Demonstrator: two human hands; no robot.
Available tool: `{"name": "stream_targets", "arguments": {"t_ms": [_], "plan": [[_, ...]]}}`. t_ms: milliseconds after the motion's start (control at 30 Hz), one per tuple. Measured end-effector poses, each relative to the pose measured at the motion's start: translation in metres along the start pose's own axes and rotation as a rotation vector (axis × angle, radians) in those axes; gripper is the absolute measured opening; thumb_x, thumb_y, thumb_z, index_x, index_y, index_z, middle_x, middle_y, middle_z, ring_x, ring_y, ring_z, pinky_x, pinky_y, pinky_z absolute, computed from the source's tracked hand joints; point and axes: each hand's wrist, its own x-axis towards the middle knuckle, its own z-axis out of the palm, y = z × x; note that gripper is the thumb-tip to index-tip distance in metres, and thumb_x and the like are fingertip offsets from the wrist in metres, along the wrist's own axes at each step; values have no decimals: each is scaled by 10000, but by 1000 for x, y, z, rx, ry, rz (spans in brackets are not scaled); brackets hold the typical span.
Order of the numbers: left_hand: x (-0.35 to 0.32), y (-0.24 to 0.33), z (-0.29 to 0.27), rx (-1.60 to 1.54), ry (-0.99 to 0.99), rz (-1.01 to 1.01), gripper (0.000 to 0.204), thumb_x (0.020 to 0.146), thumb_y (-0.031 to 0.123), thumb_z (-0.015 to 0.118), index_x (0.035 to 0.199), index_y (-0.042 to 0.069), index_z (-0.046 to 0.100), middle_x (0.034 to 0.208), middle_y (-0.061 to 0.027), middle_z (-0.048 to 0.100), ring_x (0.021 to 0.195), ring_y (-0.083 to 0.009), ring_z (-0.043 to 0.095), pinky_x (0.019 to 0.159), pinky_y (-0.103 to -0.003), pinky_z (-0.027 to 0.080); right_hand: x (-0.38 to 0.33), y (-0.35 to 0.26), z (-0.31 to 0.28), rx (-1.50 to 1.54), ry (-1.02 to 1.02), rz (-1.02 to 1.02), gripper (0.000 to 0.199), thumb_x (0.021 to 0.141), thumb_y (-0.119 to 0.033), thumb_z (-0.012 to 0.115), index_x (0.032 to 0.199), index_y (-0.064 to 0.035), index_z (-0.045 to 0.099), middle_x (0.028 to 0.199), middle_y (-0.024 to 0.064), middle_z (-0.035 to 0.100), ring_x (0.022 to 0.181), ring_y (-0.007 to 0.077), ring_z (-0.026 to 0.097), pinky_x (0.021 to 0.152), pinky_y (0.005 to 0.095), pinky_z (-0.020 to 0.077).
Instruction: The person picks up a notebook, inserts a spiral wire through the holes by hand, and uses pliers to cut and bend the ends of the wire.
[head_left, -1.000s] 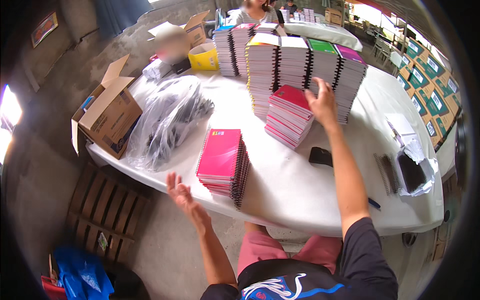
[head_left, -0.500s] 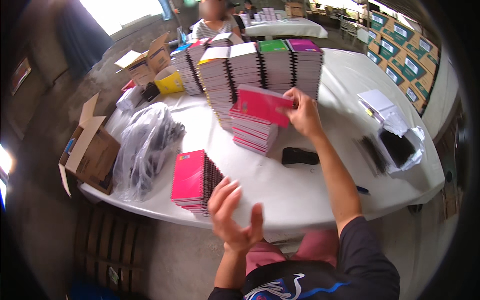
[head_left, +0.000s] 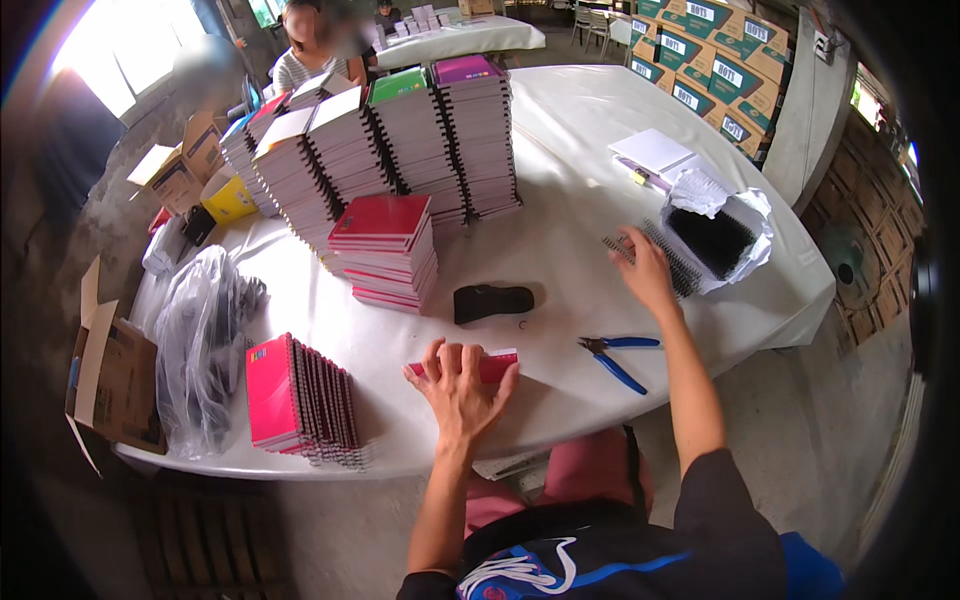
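Near the table's front edge lies a red-covered notebook (head_left: 495, 368), gripped from above by my left hand (head_left: 455, 390), its fingers bent over it. Farther right, my right hand (head_left: 648, 268) reaches to a pile of black spiral binding coils (head_left: 678, 262). Its fingers close on a coil (head_left: 613, 246) at the pile's left side. Unbound red-covered notebooks form a stack (head_left: 385, 255) beyond my left hand. Spiral-bound red notebooks (head_left: 285, 395) are piled at the near left. Blue-handled cutting pliers (head_left: 618, 362) rest open between my forearms, and a black oblong object (head_left: 492, 302) lies farther in.
Tall stacks of bound notebooks (head_left: 420, 140) stand behind. Torn white wrapping (head_left: 755, 215) holds more black coils at right, near white sheets (head_left: 655, 152). A plastic bag (head_left: 205, 345) and an open carton (head_left: 120, 380) are at left. A person (head_left: 315, 60) sits beyond.
The red notebook moved from my right hand above the stack to the table under my left hand. My right hand went right to the coils. The view turned right, showing the pliers whole.
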Motion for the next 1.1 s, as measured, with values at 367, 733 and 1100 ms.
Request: {"name": "stream_targets", "arguments": {"t_ms": [367,733,1100], "plan": [[-4,3,4,88,207,-86,450,548,466,790,722,132,543,944,-3,524,985,-252,452,798,-492,314,-61,-86,15,417,-268,-383,372,776,40,630,1105,-127,674,960,114,545,791,228,550,716,290,460],[-6,0,9,33,255,-41,423,551,461,795,703,155,545,943,15,521,1030,-239,455,856,-558,278,-79,-104,26,517,-401,-394,328,734,-37,721,1040,-154,712,827,24,547,749,145,531,660,279,453],[-9,-7,-2,5,135,-27,434,584,499,762,801,170,581,951,21,520,1025,-197,469,877,-535,272,-66,-122,1,615,-928,9,409,829,-101,659,1228,-123,572,772,45,594,710,139,545,676,286,468]]}}
